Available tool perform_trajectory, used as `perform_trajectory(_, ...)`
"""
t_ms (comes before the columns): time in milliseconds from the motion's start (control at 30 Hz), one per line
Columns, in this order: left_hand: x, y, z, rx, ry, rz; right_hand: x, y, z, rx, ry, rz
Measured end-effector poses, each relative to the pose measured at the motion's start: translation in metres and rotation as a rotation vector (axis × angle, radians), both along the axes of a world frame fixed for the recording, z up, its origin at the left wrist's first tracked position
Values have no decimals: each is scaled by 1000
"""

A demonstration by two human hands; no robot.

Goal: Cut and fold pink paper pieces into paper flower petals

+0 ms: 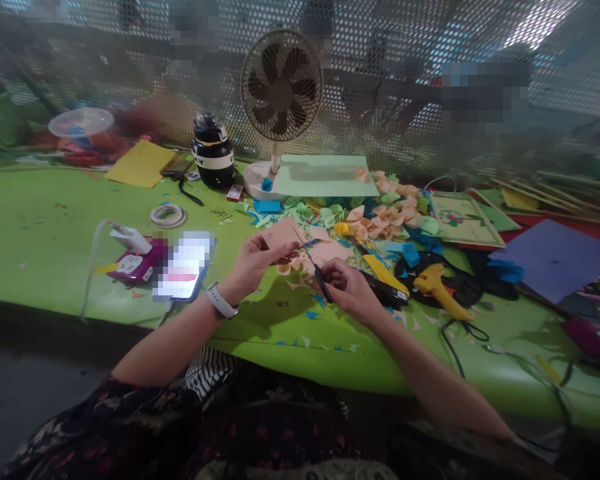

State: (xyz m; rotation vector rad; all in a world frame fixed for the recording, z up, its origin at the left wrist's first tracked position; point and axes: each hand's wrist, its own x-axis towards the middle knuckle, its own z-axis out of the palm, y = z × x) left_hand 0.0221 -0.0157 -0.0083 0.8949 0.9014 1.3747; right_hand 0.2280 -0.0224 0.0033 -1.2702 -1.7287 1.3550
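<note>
My left hand [258,261] pinches a small sheet of pink paper [283,233] and holds it up over the green table [40,233]. My right hand [344,285] is closed around the black handles of a pair of scissors [314,264]. The blades point up and left into the lower edge of the pink sheet. A white watch sits on my left wrist. Small paper scraps lie on the table under both hands.
A phone [184,268] on a cable and a purple charger [130,261] lie left of my hands. A yellow glue gun [441,289], a pile of paper flowers [380,212], a desk fan [281,93], a black helmet-shaped container [212,153] and a tape roll [168,215] stand further back.
</note>
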Motion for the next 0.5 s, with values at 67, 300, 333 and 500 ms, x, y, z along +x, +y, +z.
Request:
perform_trajectory(67, 0, 0, 0, -1, -3, 1, 0, 0, 1, -4, 1, -4)
perform_trajectory(300, -1, 1, -2, 12, -8, -14, 0, 0, 0, 2, -3, -8)
perform_trajectory(333, -1, 1, -3, 12, -8, -16, 0, 0, 0, 3, -1, -7)
perform_trajectory(500, -1, 1, -3, -7, -24, -23, 0, 0, -2, -13, 21, -1)
